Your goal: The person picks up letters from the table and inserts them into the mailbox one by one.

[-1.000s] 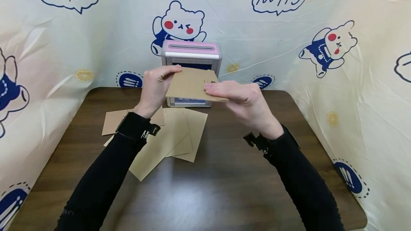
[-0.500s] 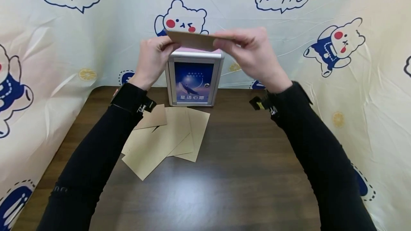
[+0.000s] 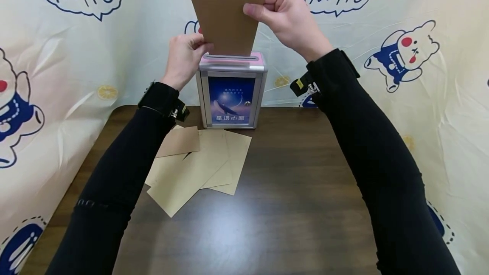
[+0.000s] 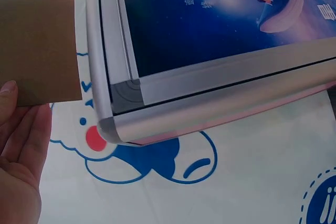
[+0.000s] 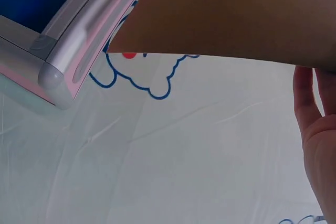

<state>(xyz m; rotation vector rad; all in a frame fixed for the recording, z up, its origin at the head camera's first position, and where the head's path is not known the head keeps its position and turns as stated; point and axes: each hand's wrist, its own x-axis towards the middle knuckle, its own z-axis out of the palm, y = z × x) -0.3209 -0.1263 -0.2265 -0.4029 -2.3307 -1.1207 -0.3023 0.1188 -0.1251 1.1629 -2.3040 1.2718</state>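
The right hand (image 3: 284, 18) pinches the top right corner of a flat brown kraft-paper envelope (image 3: 226, 22), thumb on the near face and fingers curled behind it. The left hand (image 3: 185, 58) pinches the same envelope low on its left edge, fingertips against the paper just above the box. The envelope stands upright, its top edge level and well above the box, its sides tapering down toward the viewer's eye, and its bottom edge meets the long dark slot (image 3: 231, 57) in the pink top of a small silver-framed metal letter box (image 3: 231, 92). Whether the edge has entered the slot or only rests at its lip cannot be told.

The box stands upright at the far edge of the dark wood-grain table (image 3: 290, 207), its blue picture panel facing the person, close against the cream cartoon-bear backdrop cloth (image 3: 382, 33). There is free space either side of the box and above the envelope.

On the table, in front of the box and left of centre, a loose fan of tan paper envelopes (image 3: 198, 164) lies flat and overlapping, partly under the left forearm's black sleeve (image 3: 126, 181). The near and right parts of the tabletop are bare wood.
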